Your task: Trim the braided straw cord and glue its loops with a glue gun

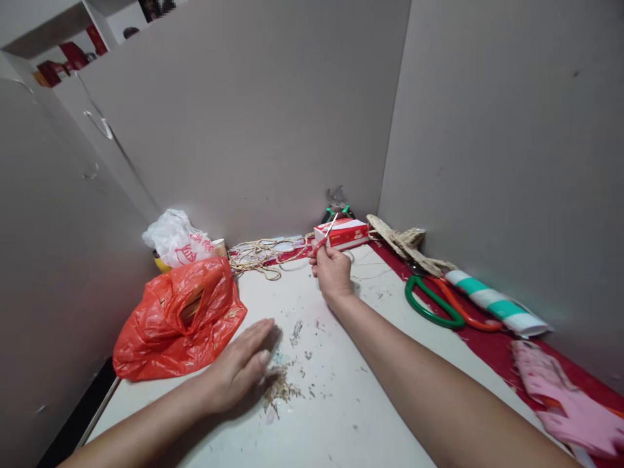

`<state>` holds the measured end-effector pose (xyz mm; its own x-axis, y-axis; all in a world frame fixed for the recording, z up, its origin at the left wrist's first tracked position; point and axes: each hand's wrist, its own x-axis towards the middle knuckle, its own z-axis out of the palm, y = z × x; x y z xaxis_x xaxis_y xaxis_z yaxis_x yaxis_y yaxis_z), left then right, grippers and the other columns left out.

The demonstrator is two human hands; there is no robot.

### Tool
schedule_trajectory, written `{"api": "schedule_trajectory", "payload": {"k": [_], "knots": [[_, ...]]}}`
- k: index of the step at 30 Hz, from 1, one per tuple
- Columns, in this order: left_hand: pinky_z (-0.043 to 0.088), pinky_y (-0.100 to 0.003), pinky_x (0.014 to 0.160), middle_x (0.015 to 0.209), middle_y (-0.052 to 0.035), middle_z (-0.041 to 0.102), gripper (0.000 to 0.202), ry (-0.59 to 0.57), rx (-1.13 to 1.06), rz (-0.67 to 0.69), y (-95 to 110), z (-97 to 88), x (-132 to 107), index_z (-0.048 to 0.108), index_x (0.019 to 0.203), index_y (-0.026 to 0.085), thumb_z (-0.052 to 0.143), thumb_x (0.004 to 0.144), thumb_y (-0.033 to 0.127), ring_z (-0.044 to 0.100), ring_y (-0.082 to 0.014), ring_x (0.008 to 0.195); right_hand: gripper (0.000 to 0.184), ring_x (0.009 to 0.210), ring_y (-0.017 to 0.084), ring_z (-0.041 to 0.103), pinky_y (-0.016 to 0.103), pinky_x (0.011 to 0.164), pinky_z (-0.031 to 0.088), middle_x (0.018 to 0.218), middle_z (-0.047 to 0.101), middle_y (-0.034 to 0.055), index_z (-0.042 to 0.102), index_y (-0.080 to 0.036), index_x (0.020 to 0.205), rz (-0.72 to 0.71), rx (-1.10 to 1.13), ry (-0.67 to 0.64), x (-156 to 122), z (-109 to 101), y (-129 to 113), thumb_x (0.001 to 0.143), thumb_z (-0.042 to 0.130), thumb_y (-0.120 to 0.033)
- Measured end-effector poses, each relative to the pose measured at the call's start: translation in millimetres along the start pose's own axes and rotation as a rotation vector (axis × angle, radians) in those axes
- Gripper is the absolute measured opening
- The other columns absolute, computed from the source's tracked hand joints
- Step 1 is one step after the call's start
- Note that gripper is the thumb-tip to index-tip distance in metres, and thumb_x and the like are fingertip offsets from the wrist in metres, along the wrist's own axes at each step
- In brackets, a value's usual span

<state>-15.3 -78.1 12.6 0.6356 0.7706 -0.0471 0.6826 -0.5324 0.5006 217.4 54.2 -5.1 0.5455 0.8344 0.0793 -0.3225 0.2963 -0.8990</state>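
Note:
My right hand (333, 272) is stretched toward the back of the white table (336, 416), its fingers closed round the red handle of small scissors (331, 225). The blades point up and away, in front of a red and white box (348, 234). Nearer to me, my left hand (244, 367) is held edge-down at the tabletop with fingers stretched out and nothing in it. Beside its fingers lies a small heap of brown dry scraps (280, 388), with more bits scattered around. A red plastic bag (170, 325) with brown sticks showing through its opening sits left of that hand.
Behind the bag is a white plastic bag (178, 237). Tangled cord (258, 253) and green-handled pruners (337, 205) lie along the back. On the right are large green- and orange-handled shears (431, 312), a striped roll (497, 302) and a pink item (570, 403). Grey walls enclose the table.

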Motion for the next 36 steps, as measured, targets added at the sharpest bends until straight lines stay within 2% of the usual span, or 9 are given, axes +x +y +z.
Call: {"api": "schedule_trajectory", "payload": {"k": [3,6,12,16,26,29,32,34,36], "knots": [[0.021,-0.043,0.114,0.152,-0.0075,0.025,0.056,0.006,0.051,-0.07,-14.7,-5.0,2.0,0.026,0.146,0.021,0.026,0.095,0.045,0.023,-0.0213,0.14,0.034,0.035,0.006,0.038,0.018,0.031,0.029,0.048,0.054,-0.0016,0.055,-0.016,0.054,0.002,-0.016,-0.022,-1.5,0.4,-1.0,0.071,0.063,-0.044],[0.02,-0.045,0.114,0.153,-0.0076,0.023,0.058,-0.029,0.138,-0.02,-15.5,-1.5,0.3,0.023,0.147,0.021,0.029,0.095,0.045,0.02,-0.0228,0.14,0.034,0.035,0.006,0.038,0.018,0.031,0.029,0.046,0.052,-0.0026,0.054,-0.016,0.053,0.0,-0.037,-0.045,-3.6,0.9,-1.7,0.071,0.064,-0.043],[0.017,-0.045,0.115,0.154,-0.0096,0.016,0.068,-0.173,0.166,0.162,21.3,20.4,2.8,0.016,0.148,0.02,0.035,0.091,0.052,0.014,-0.0252,0.141,0.038,0.035,0.006,0.037,0.018,0.033,0.029,0.041,0.046,-0.0053,0.047,-0.018,0.048,-0.019,-0.085,-0.079,-6.4,-0.5,-2.7,0.071,0.065,-0.041],[0.02,-0.044,0.114,0.153,-0.0104,0.02,0.068,-0.22,0.099,0.243,36.2,23.1,6.9,0.019,0.148,0.02,0.036,0.09,0.053,0.018,-0.0258,0.141,0.037,0.035,0.006,0.038,0.019,0.033,0.029,0.045,0.048,-0.0054,0.047,-0.019,0.051,-0.027,-0.088,-0.068,-5.0,-2.1,-5.5,0.074,0.061,-0.045],[0.019,-0.048,0.113,0.152,-0.0094,0.022,0.066,-0.093,0.037,0.284,5.8,28.4,34.6,0.026,0.146,0.023,0.037,0.089,0.055,0.019,-0.0281,0.14,0.035,0.031,0.005,0.035,0.018,0.031,0.027,0.045,0.045,-0.0062,0.038,-0.021,0.056,0.061,-0.274,-0.054,1.3,-2.8,2.0,0.081,0.047,-0.044],[0.021,-0.048,0.112,0.15,-0.0104,0.027,0.067,-0.122,-0.037,0.327,8.3,28.5,29.0,0.028,0.145,0.022,0.038,0.088,0.056,0.022,-0.0287,0.139,0.034,0.033,0.006,0.035,0.017,0.032,0.027,0.045,0.045,-0.0057,0.038,-0.021,0.057,0.069,-0.427,-0.118,6.3,1.1,-13.7,0.083,0.045,-0.043],[0.023,-0.048,0.111,0.149,-0.0125,0.03,0.071,-0.152,-0.083,0.372,14.8,25.0,21.6,0.032,0.144,0.019,0.04,0.086,0.059,0.026,-0.0313,0.138,0.036,0.035,0.006,0.038,0.018,0.034,0.028,0.045,0.047,-0.0045,0.042,-0.02,0.055,0.062,-0.627,-0.259,8.7,-3.5,-47.6,0.08,0.052,-0.044],[0.026,-0.047,0.11,0.147,-0.0143,0.035,0.07,-0.155,-0.109,0.413,19.3,22.5,18.5,0.04,0.14,0.016,0.042,0.084,0.06,0.03,-0.0327,0.136,0.04,0.035,0.007,0.036,0.02,0.036,0.028,0.041,0.044,-0.0042,0.043,-0.02,0.05,0.043,-0.792,-0.347,6.0,-17.5,-73.5,0.077,0.056,-0.045],[0.034,-0.044,0.105,0.137,-0.0146,0.05,0.062,-0.127,-0.167,0.47,22.2,22.4,17.1,0.054,0.129,0.017,0.043,0.084,0.058,0.043,-0.0323,0.128,0.042,0.036,0.008,0.034,0.022,0.038,0.026,0.036,0.041,-0.0034,0.043,-0.02,0.044,0.029,-0.982,-0.418,-1.1,-42.1,-95.0,0.073,0.063,-0.042]]}}
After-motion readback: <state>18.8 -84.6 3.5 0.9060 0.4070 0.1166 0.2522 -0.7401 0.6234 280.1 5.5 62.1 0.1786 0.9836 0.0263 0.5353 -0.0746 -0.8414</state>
